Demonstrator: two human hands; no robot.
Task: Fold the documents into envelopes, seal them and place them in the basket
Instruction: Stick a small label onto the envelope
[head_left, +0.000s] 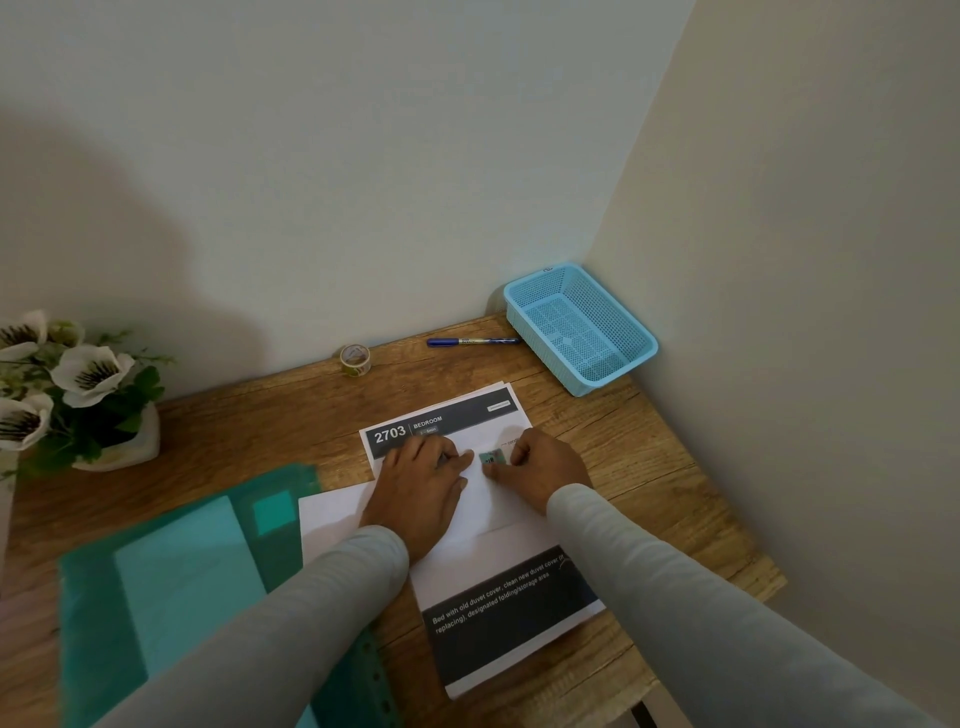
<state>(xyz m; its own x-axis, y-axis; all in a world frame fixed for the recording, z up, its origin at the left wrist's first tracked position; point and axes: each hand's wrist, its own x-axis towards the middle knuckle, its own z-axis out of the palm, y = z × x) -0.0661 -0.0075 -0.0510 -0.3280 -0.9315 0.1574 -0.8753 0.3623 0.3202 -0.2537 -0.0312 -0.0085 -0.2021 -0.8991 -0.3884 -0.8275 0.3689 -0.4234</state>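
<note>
White envelope lying flat on the stack of printed documents with dark grey header bands, mid-desk on the wood-grain tabletop. Left hand pressed palm-down on the envelope's left part, fingers spread flat, gripping nothing. Right hand resting on the envelope's right part, thumb and fingertips set around a small green patterned piece of tape; whether pinched or merely pressed down, cannot tell. Grey sleeves covering both forearms and hiding part of the paper stack.

Light blue perforated plastic basket in the far right corner against both walls, well apart from the hands. Blue pen lying just left of the basket. Small roll of patterned tape standing near the back wall. Translucent green plastic folder (punched along one edge) at near left, partly under the left sleeve. White artificial flowers in a white pot at far left.
</note>
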